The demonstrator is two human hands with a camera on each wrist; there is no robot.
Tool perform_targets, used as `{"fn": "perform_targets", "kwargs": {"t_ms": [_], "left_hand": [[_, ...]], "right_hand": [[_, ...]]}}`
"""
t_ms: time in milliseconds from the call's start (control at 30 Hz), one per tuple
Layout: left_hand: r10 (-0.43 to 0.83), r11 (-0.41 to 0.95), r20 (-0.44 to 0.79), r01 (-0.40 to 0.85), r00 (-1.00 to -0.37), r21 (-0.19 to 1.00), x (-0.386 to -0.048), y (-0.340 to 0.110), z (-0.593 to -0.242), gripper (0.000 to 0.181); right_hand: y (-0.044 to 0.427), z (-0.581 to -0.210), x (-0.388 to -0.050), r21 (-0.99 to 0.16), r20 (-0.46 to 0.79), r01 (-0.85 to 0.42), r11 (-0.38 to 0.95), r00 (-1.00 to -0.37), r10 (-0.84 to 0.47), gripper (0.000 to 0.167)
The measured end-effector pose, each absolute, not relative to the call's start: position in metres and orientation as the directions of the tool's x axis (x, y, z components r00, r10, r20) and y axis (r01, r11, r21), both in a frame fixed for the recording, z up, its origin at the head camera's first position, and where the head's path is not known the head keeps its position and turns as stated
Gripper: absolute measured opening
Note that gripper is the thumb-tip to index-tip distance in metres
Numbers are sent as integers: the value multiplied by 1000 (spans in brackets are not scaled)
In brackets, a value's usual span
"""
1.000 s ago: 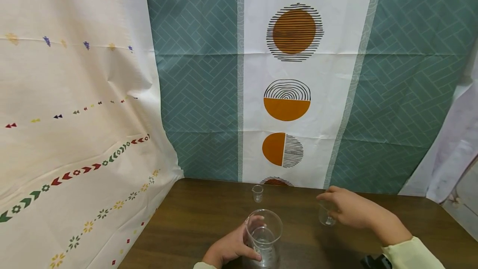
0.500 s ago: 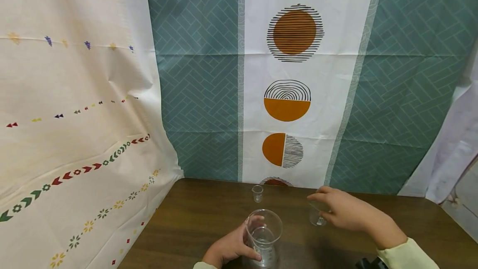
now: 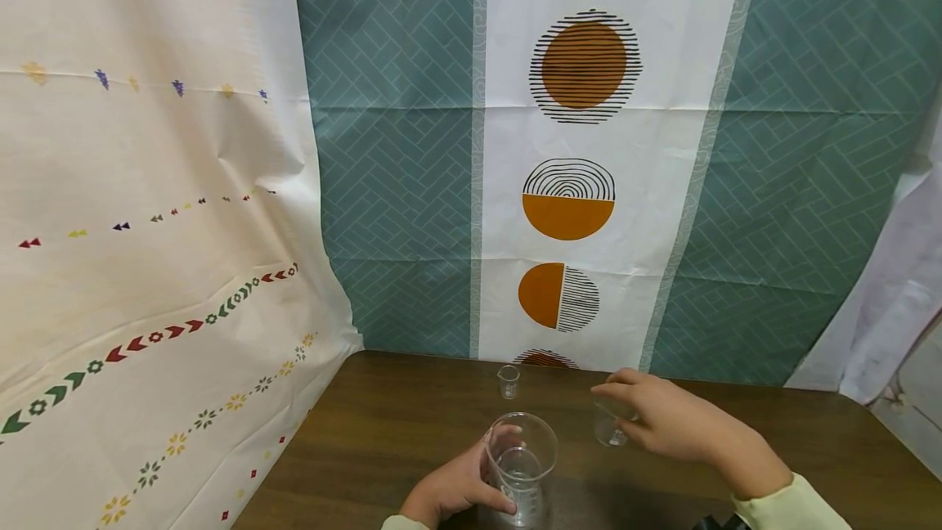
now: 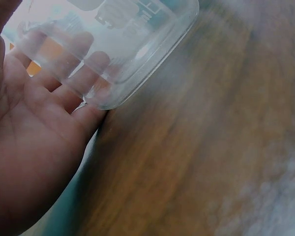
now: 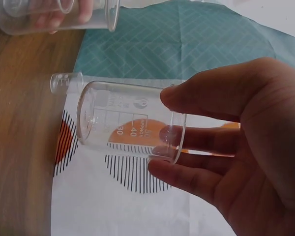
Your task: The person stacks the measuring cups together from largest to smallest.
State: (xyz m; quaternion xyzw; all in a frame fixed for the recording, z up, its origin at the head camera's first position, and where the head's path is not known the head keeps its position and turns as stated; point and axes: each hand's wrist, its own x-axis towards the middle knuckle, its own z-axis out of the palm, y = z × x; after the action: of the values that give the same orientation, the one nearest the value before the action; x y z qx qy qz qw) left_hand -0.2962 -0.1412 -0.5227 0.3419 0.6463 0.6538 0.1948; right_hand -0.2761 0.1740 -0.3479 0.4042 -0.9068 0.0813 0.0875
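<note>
My left hand (image 3: pixel 467 477) grips the side of a large clear glass beaker (image 3: pixel 543 440), thumb in front and fingers behind. Inside that beaker a smaller glass rim (image 5: pixel 64 6) shows, which looks like another beaker nested in it. My right hand (image 3: pixel 673 424) pinches a mid-sized glass beaker (image 5: pixel 132 110) near its rim, with the thumb on one side and fingers on the other. Printed marks of 30 and 40 show on its wall. It hangs over the table, right of the large beaker. At the back stands a tiny beaker (image 3: pixel 509 383), apart from both hands.
The brown wooden table (image 3: pixel 383 424) ends at a green and white curtain (image 3: pixel 397 301) with orange circles. A cream cloth (image 3: pixel 184 334) with small patterns hangs along the left side.
My right hand has moved left with the mid-sized beaker, closer to the large one. The left hand and large beaker stay in place.
</note>
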Motion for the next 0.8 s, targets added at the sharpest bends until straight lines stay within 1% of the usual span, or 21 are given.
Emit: {"fn": "perform_targets", "kwargs": {"t_ms": [567, 800], "left_hand": [[696, -87, 199, 194, -690, 977, -296, -142, -523, 88], [706, -90, 193, 183, -682, 979, -298, -141, -523, 91]], "right_hand": [[152, -350, -269, 17, 335, -801, 599, -560, -758, 40], [143, -350, -267, 41, 349, -802, 596, -547, -761, 41]]}}
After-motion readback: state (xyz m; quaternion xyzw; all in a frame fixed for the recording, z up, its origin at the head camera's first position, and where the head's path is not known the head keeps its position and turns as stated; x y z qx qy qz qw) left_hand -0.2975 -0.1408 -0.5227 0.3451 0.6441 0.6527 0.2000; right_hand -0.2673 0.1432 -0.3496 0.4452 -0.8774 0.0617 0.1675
